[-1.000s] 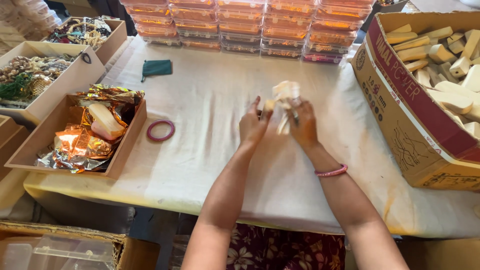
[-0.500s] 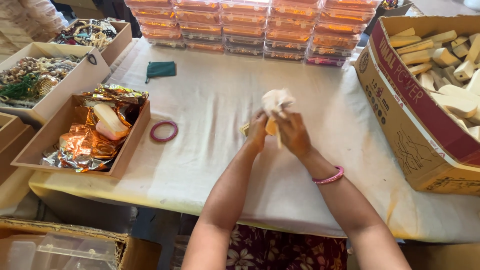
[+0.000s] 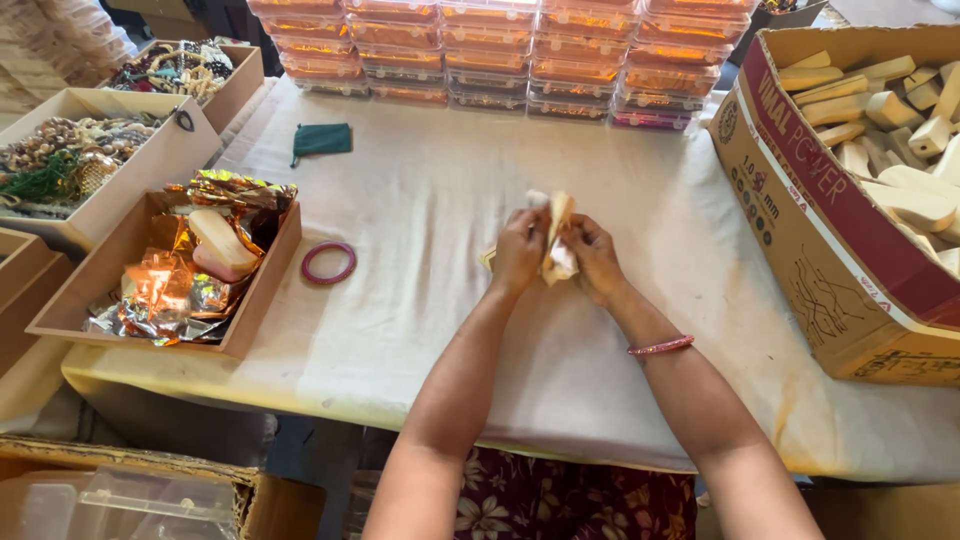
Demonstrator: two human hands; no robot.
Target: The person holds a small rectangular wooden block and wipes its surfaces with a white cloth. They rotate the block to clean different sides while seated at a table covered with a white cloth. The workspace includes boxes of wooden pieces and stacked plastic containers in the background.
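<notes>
At the middle of the white-covered table (image 3: 420,200), the left hand (image 3: 520,252) and right hand (image 3: 595,258) pinch one pale wooden piece (image 3: 560,215) in white wrapping (image 3: 560,262) between closed fingertips. One red bangle (image 3: 329,263) and one green pouch (image 3: 321,140) lie left, well apart.

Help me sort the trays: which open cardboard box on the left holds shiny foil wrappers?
The shallow brown cardboard box nearest the person's hands, beside the pink ring. It holds crinkled gold and orange foil; the two boxes farther back hold beads and jewellery.
</notes>
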